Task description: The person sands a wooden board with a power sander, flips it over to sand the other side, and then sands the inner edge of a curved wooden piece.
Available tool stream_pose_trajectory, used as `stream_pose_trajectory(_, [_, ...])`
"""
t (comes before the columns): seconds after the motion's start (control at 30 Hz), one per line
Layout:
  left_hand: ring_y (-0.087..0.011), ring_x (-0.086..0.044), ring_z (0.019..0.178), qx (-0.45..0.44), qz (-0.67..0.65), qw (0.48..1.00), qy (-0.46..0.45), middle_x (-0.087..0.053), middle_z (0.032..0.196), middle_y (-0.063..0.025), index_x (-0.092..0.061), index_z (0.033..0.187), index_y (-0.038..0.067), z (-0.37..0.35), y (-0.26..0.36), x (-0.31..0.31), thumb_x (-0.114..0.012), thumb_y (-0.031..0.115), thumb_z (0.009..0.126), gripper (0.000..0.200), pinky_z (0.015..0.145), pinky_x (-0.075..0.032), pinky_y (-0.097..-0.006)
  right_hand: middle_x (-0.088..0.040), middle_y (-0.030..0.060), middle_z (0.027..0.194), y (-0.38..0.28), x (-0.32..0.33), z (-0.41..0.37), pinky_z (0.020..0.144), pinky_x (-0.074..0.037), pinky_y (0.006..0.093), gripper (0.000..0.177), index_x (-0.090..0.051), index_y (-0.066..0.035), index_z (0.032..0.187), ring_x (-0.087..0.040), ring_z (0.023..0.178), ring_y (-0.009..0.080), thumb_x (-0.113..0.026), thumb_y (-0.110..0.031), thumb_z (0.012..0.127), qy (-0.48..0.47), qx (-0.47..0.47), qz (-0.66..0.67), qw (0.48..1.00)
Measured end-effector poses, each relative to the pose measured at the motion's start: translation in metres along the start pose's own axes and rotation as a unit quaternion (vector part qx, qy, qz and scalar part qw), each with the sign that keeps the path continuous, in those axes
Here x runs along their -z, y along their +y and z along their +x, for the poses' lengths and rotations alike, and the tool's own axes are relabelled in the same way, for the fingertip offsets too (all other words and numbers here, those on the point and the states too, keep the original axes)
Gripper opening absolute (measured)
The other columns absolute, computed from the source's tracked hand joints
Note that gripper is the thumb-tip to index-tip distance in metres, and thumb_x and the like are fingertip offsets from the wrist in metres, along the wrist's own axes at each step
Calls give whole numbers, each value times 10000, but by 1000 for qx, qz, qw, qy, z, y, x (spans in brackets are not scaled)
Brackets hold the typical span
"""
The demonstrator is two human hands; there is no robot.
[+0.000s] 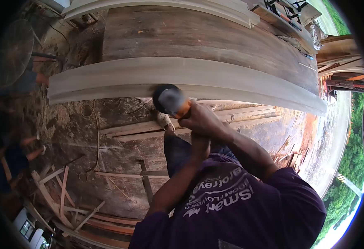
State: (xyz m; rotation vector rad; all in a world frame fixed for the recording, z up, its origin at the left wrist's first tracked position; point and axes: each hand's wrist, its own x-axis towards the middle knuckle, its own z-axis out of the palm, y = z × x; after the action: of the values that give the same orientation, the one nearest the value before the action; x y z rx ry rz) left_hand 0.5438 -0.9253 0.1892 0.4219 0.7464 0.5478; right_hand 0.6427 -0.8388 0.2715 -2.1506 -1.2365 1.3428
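Note:
An orange and black power tool point(173, 103) with a round, motion-blurred head lies over the near edge of a long pale board point(148, 72). My right hand point(204, 120) is wrapped round the tool's orange body. Just below it, my left hand point(200, 143) is closed at the rear of the tool, its fingers largely hidden behind my right hand and wrist. The board runs across the view on a brown wooden surface point(190, 35). Whether the tool's head touches the board is hard to tell.
Another pale board point(161, 5) lies at the far side. Clamps point(283, 12) are at the upper right. Wooden strips point(244, 116) and a cord point(97, 137) are on the floor, and a wooden frame point(65, 191) is lower left. At left are a round fan point(11, 53) and people point(20, 159).

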Motion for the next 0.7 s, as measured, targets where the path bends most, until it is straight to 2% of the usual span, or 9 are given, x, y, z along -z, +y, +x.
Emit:
stream_pose_trajectory(0.13, [-139,-541,1180,-15,-137,989,61,-523,1279,-43,-430,1369,73,3,42,27,-658,161,963,474,990,-463,-341,-688,257,860,-39,-25,20,768,-549,461,441,-599,43,1022,-694,836,420,-745,-263,739,-10,28,-9,1000])
stream_pose_trajectory(0.23, [-157,-589,1121,11,-139,989,51,-594,1181,-63,-495,1313,44,-2,40,16,-687,158,927,446,958,-481,-337,-693,256,867,-37,-19,17,754,-554,450,442,-611,36,1043,-706,832,387,-742,-258,740,-17,28,-14,999])
stream_pose_trajectory(0.27, [-157,-589,1121,11,-143,988,50,-594,1181,-63,-495,1313,44,-4,33,12,-687,158,927,446,958,-481,-337,-695,249,869,-36,-12,7,756,-555,441,443,-616,26,1057,-708,832,379,-744,-256,740,-10,-27,-9,1000])
stream_pose_trajectory(0.4, [-199,-674,968,36,262,962,-65,-684,947,-116,-606,1098,-21,-10,-4,-21,-755,177,804,384,847,-517,-336,-705,194,848,2,14,-39,739,-556,405,432,-633,-4,1080,-715,802,316,-744,-243,737,85,-112,50,989])
stream_pose_trajectory(0.43, [-199,-674,968,37,261,963,-64,-684,947,-116,-606,1098,-21,-8,1,-34,-755,177,804,384,847,-517,-336,-707,182,836,19,18,-50,729,-553,405,421,-638,-5,1071,-715,792,308,-736,-238,735,107,-135,47,984])
stream_pose_trajectory(0.5, [-226,-684,969,161,352,908,-162,-694,1006,-135,-599,1102,-19,-4,16,-66,-787,208,765,448,817,-526,-348,-710,171,838,67,21,-71,692,-554,391,353,-658,1,1014,-717,784,300,-724,-218,744,182,-151,80,968])
stream_pose_trajectory(0.57, [-208,-689,921,150,320,914,-199,-698,1007,-112,-616,1113,1,3,-23,-74,-847,213,702,517,769,-542,-361,-692,159,789,105,27,-86,628,-544,389,222,-683,-26,917,-702,724,306,-716,-183,765,221,-114,111,962])
stream_pose_trajectory(0.63, [-220,-694,909,104,317,921,-203,-700,959,-116,-603,1100,-17,2,-34,-82,-804,178,718,474,753,-540,-355,-654,148,719,156,31,-95,576,-523,400,117,-693,-52,840,-673,652,316,-714,-148,776,228,113,-162,953])
stream_pose_trajectory(0.7, [-218,-692,913,124,272,935,-191,-699,965,-115,-598,1116,-13,1,-29,-84,-801,186,717,490,745,-537,-346,-612,141,660,146,30,-94,551,-505,412,82,-697,-82,838,-644,615,344,-715,-132,775,200,28,-60,978])
